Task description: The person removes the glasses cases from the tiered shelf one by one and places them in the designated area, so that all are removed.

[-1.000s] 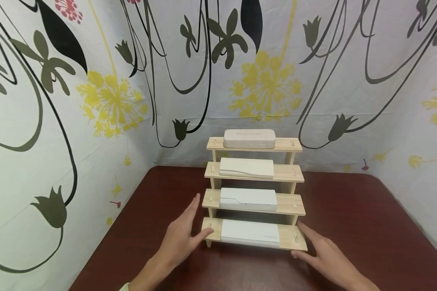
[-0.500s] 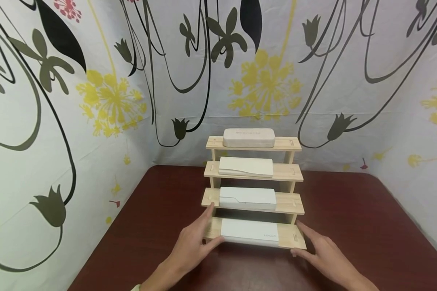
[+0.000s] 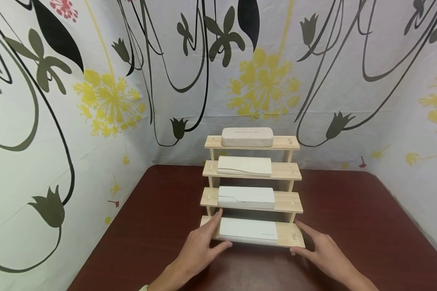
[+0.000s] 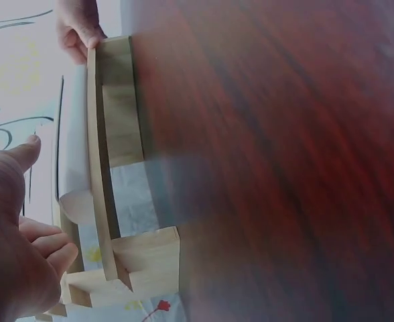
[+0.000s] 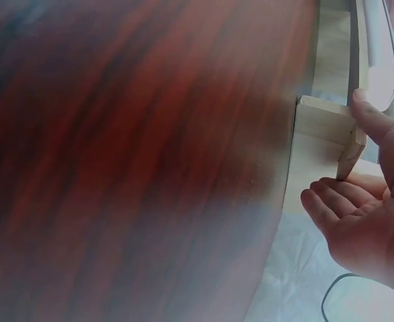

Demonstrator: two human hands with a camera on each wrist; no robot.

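One white box point(image 3: 247, 230), long axis left-right, on lowest step point(image 3: 288, 233) of wooden stand point(image 3: 284, 201). Left hand point(image 3: 199, 247) nearer: fingers parted, box just rightward, contact unclear. Right hand point(image 3: 325, 254): fingers grip the step's right end.

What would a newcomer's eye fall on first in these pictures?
Probably the pale four-tier wooden stand on the dark red table, one whitish case on each tier. Next come the hands at its lowest tier: the left hand near the case, the right hand gripping the end. Behind hangs a bold floral backdrop.
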